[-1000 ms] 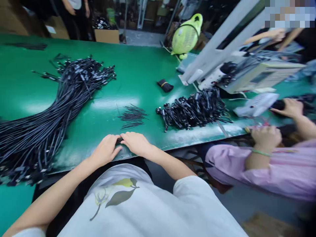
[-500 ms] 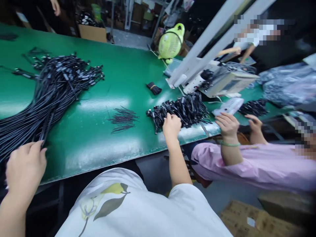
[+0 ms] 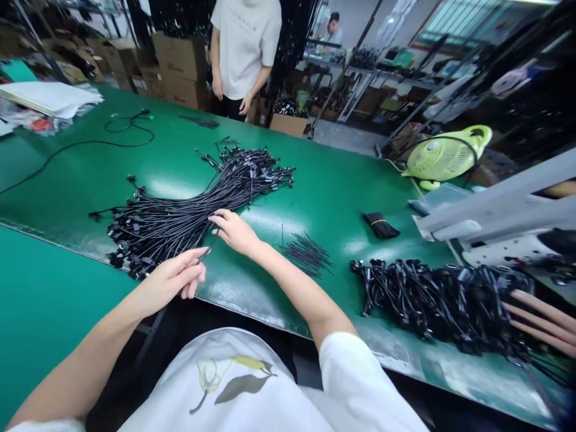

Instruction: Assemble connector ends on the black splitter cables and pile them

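A black cable (image 3: 207,247) runs between my hands near the front of the table. My left hand (image 3: 173,277) is closed on it, thumb against fingers. My right hand (image 3: 236,231) is just above, its thumb and forefinger pinched at the cable's upper part. Behind both hands spreads a large pile of loose black cables (image 3: 193,207), connectors at both ends. To the right of my right hand lie thin black ties (image 3: 308,255). Further right sits a row of coiled, tied cables (image 3: 432,297).
A co-worker's hand (image 3: 546,321) touches the coiled cables at the right. A banded bundle of ties (image 3: 381,226) and a green fan (image 3: 445,156) are beyond. Another person (image 3: 246,51) stands across the green table (image 3: 324,174). Papers (image 3: 49,99) lie far left.
The view has swung left. My right hand has left the coiled cables and come over to the loose pile beside my left hand. A single cable now stretches between them.
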Available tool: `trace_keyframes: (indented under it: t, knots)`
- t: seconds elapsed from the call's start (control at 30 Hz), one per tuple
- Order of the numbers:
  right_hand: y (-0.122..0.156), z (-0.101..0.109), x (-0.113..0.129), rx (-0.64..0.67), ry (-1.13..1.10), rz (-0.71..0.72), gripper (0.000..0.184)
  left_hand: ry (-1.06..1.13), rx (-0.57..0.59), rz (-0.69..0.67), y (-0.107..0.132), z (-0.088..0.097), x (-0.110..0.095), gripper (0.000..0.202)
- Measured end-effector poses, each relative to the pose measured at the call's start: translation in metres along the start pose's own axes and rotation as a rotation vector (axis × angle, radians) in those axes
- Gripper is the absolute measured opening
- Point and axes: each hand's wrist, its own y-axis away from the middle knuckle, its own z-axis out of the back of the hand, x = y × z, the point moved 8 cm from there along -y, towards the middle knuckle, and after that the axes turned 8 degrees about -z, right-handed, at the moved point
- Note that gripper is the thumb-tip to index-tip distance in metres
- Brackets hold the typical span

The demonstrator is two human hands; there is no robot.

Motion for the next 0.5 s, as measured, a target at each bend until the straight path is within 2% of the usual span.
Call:
trace_keyframes:
  t: [0.1,0.17,0.23,0.33,0.43,0.5]
  knots:
    - [-0.040,-0.023,-0.013,0.102,0.111,-0.013,0.025,-0.034,-0.113,0.051,0.027,0.036,0.019,0.053]
    - [-0.047,-0.022,-0.022,0.069,0.126,-0.042,0.023,-0.033,-0.195,0.072,0.038,0.058,0.031,0.051]
    - [-0.042,-0.014,-0.026,0.032,0.138,-0.067,0.025,-0.030,-0.210,0.070,0.042,0.070,0.037,0.048]
    - [-0.019,0.014,-0.018,-0.076,0.116,-0.066,0.030,-0.029,-0.146,0.024,0.043,0.078,0.034,0.040]
    - [0.018,0.062,0.010,-0.276,0.002,0.072,0.033,0.029,-0.097,-0.057,0.053,0.086,0.025,0.034]
    - [0.044,0.097,0.031,-0.400,-0.049,0.157,0.034,0.005,-0.104,-0.141,0.070,0.095,0.021,0.040]
